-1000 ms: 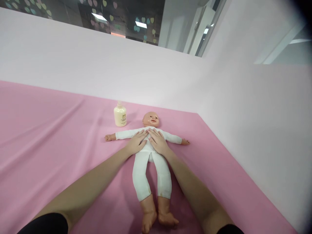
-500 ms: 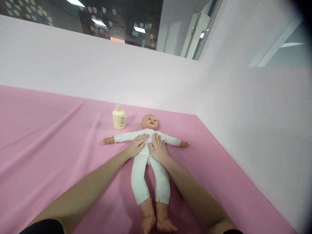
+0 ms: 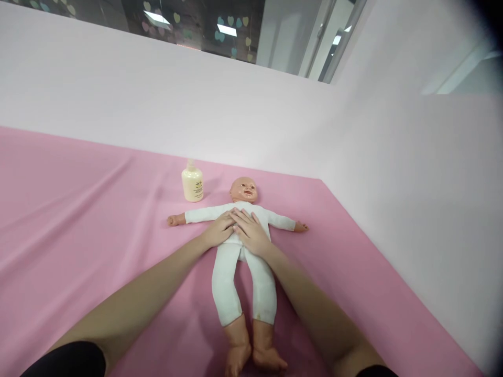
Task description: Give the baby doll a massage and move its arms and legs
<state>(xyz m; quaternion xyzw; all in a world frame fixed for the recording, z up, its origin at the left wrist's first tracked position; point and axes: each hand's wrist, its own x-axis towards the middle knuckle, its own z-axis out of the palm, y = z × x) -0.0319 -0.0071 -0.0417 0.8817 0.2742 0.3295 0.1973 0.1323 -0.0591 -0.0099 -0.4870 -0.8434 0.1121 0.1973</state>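
Note:
A baby doll (image 3: 225, 285) with a white cloth body lies on its back, arms spread and feet toward me. My left hand (image 3: 220, 229) rests flat on the left side of its chest, fingers stretched out. Across the middle of the chest lies my right hand (image 3: 252, 233), also flat, its fingertips overlapping those of my left hand. Neither hand grips anything. A cream pump bottle (image 3: 193, 184) stands upright beyond the doll's outstretched arm on the left, apart from both hands.
Pink sheeting (image 3: 94, 209) with soft creases covers the surface under the doll. A white wall (image 3: 157, 99) runs along the back, and another wall (image 3: 424, 199) borders the right side. Above the back wall is a window (image 3: 212, 31) with heart-shaped decorations.
My right hand has shifted left over the doll's chest, so its fingers now meet and overlap the left hand's fingertips. My left hand stays nearly in place. The view has tilted slightly.

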